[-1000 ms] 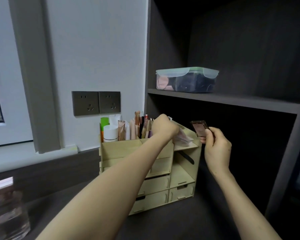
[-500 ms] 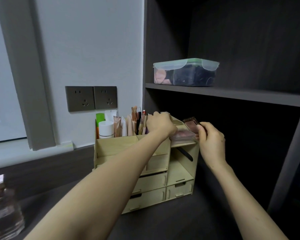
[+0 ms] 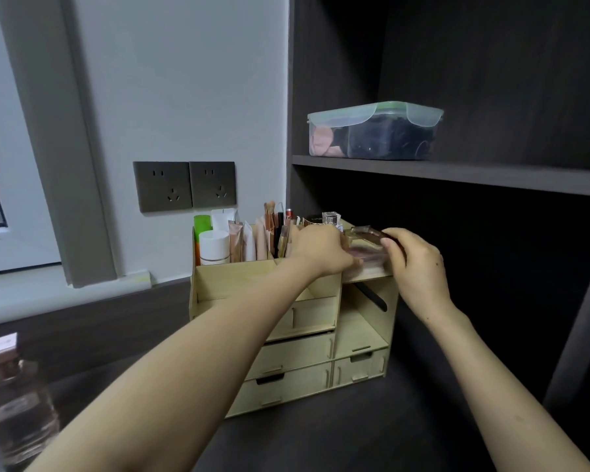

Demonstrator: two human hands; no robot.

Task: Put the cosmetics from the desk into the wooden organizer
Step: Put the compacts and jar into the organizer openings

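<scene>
Surface and room: a window [image 3: 0,199] occupies the left edge of the frame; a clear glass bottle [image 3: 11,396] with a pale cap stands at the lower left, blurred; the desk [image 3: 355,437] is dark and matte and runs across the bottom of the frame; a grey wall [image 3: 184,80] behind it carries two dark sockets [image 3: 184,186] side by side.

The wooden organizer [image 3: 297,352] stands on the desk at centre frame, against the wall; its front shows drawers below and open compartments above; the upper left compartment holds upright tubes [image 3: 235,240], a white bottle [image 3: 214,247] and brushes; a dark shelving unit [image 3: 457,173] fills the right half of the frame; a clear lidded container [image 3: 372,131] sits on its shelf at upper right.

Hand pose: the left hand [image 3: 321,253] reaches from the lower left, forearm extended, and rests knuckles-up at the organizer's top edge; its fingers curl toward a pinkish pack [image 3: 368,258] on the upper right shelf; whether they grasp it cannot be told.

The right hand [image 3: 419,267] reaches from the lower right; its thumb and fingers pinch the right end of a small flat compact [image 3: 367,233]; the compact is tilted, just above the upper right shelf and over the pinkish pack.

Writing: print on the tubes is too small to read.
</scene>
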